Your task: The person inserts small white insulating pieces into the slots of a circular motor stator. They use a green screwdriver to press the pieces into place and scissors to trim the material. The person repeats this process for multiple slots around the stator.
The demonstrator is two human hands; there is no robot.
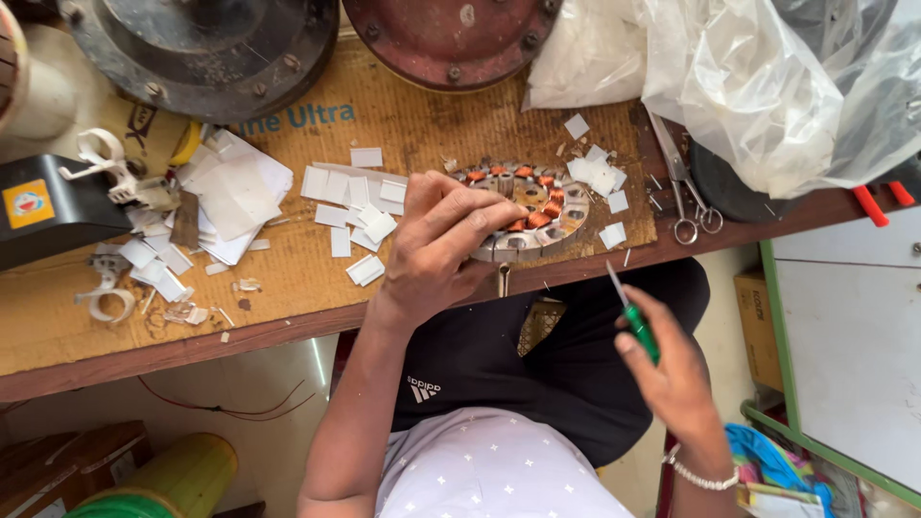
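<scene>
A worn wooden bench (288, 317) covered with a sheet of brown cardboard (403, 125) fills the upper part of the view, its front edge running across the middle.

At the left end sits a black box (43, 206) with white plastic clips (101, 158) beside it, and a loose heap of white paper slips (230, 192) spreads toward the centre. Along the back edge stand a dark round housing (206, 48) and a red one (451, 34).

More slips (355, 192) lie scattered in front of the stator (537, 206), a ring of steel laminations with copper coils wound in part of its slots, which rests flat at the front edge of the bench, near the middle. The left hand (436, 249) lies over its near left side, fingers curled and pressing down on the rim, so it is closed on the stator.

The right hand (672, 369) hangs off the bench, over the lap, pinched shut on a green-handled tool (633, 317) whose thin blade points up toward the stator.

Toward the right end lie scissors (686, 192), and crumpled clear plastic bags (758, 77) pile at the back right corner.

To work the slots well, I judge the left hand should keep the ring pinned so it cannot turn, while the blade enters along a slot, clear of the copper, since a slip could nick the wire's coating.
</scene>
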